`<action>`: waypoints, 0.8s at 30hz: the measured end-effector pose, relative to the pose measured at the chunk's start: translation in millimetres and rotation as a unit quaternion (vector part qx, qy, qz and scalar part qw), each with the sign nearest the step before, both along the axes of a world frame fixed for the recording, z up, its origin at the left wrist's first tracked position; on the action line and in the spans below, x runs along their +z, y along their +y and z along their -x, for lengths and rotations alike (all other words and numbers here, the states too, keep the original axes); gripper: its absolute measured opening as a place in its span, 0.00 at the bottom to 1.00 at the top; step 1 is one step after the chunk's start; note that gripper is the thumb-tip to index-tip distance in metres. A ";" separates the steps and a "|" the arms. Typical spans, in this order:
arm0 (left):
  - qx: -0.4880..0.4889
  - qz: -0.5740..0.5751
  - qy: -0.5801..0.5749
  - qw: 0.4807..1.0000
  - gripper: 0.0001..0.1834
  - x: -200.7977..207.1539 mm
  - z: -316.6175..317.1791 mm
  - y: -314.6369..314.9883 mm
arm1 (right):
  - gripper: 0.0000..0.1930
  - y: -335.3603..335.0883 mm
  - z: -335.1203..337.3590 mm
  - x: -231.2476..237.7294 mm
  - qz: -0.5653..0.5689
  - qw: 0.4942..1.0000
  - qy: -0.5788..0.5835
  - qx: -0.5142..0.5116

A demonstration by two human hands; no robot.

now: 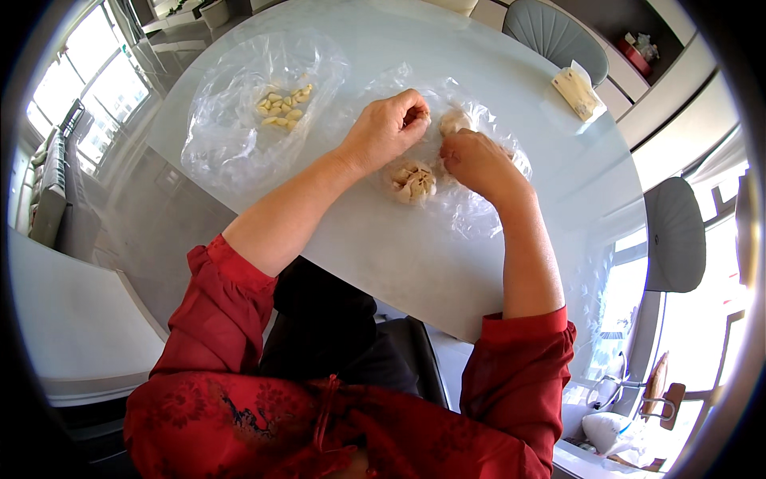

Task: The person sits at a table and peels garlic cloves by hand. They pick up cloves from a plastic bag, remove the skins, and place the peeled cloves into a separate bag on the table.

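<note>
My left hand point(389, 130) is curled over the right-hand clear plastic bag point(471, 214), thumb and fingers drawn together; whatever they pinch is hidden. Just right of it, my right hand point(485, 165) reaches down over the same bag with its fingers bent in, and I cannot make out what is in them. A whole garlic bulb point(455, 122) lies just beyond my right fingertips. Nearer to me, on the bag, sits a partly broken garlic bulb point(412, 183) with brownish skins. Peeled garlic cloves point(281, 108) are gathered on another clear plastic bag point(231, 152) to the left.
The pale glossy table point(383, 255) has a rounded edge. A tissue pack point(578, 92) lies at its far right. Grey chairs stand beyond the table: one chair point(556, 36) at the back, another chair point(674, 234) at the right.
</note>
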State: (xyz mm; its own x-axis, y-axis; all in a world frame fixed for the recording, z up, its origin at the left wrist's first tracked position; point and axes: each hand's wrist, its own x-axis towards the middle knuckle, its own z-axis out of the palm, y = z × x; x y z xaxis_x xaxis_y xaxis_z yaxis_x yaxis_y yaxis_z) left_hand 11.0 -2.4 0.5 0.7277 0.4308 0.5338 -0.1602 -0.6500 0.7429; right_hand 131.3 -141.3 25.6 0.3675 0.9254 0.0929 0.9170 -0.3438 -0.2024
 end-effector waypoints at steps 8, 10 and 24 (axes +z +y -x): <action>0.021 -0.114 -0.005 0.993 0.05 -1.7 0.6 -3.5 | 0.12 1.1 11.5 26.2 -0.098 0.975 0.192 -0.048; 0.028 -0.165 -0.040 0.985 0.06 -4.5 -1.7 -2.6 | 0.14 6.3 11.1 24.2 -0.092 0.966 0.241 -0.026; -0.057 -0.047 -0.043 0.996 0.04 6.1 3.8 -7.6 | 0.13 4.1 9.2 26.6 -0.100 0.860 0.500 -0.029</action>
